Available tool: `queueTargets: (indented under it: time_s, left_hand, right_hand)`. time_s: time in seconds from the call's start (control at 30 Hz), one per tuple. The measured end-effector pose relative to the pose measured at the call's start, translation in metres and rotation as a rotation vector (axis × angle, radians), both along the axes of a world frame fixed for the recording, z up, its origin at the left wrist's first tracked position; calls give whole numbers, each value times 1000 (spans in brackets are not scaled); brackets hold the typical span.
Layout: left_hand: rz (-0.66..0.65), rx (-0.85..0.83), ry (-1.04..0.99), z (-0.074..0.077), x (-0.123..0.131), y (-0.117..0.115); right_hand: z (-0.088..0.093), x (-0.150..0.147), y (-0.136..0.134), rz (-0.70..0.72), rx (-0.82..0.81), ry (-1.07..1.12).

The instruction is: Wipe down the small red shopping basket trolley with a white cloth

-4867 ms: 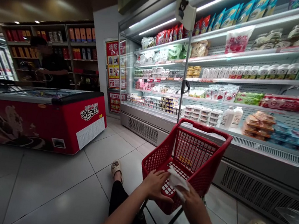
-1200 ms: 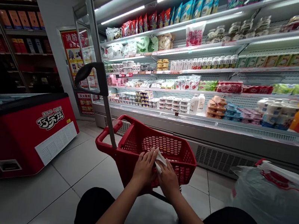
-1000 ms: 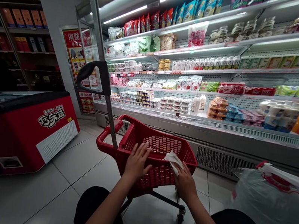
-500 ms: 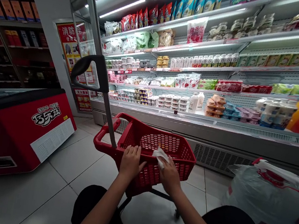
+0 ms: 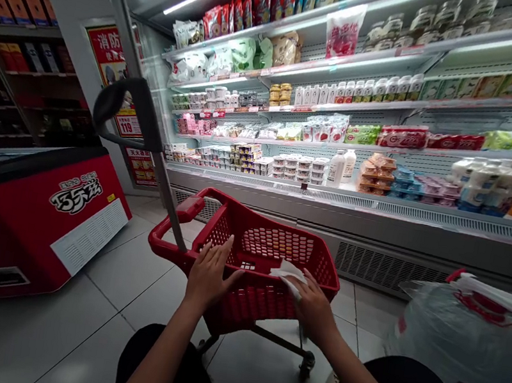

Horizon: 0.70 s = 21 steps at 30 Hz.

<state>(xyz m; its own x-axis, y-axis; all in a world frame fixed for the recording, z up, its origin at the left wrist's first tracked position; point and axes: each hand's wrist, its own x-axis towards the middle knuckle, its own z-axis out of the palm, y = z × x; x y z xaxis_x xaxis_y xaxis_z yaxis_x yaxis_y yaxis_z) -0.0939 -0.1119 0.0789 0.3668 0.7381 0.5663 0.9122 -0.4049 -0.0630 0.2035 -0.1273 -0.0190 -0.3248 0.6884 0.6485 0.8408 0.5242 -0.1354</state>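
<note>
A red plastic shopping basket (image 5: 263, 296) on wheels stands in front of me, its grey pole and black handle (image 5: 137, 111) leaning up to the left. My left hand (image 5: 209, 278) rests at the near rim, fingers apart, holding nothing. At the right part of the same rim, my right hand (image 5: 313, 304) has a crumpled white tissue (image 5: 290, 276) under its fingers, pressed against the edge. Inside, the basket shows its bare red mesh walls and floor.
A lit refrigerated shelf (image 5: 379, 214) full of dairy goods runs behind the basket. At the left is a red chest freezer (image 5: 31, 227). Large wrapped water bottles (image 5: 462, 328) stand at the right. Tiled floor (image 5: 92, 334) lies below.
My left hand has lifted its fingers and spread them, shifting slightly left. My right hand and the tissue have moved right along the rim. The basket and handle have tilted or shifted left.
</note>
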Motion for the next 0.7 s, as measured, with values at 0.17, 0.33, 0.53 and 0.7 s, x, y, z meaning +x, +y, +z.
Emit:
queueTargets:
  time_s: [0.17,0.33,0.53,0.7]
  left_hand:
    - [184,-5,-47,-3,-20,38]
    - [353,-94,-204,-27,0,56]
    - [308,-218,-316,-57,35,49]
    - [317,-316,-267,-49,4,65]
  right_hand:
    - [-27,52,-25,-81,42,-68]
    - [-31,28,-50,2,46,-108]
    - [-18,-16,-52,257,62,-180]
    - [-8,-25,-45,406,214,-192]
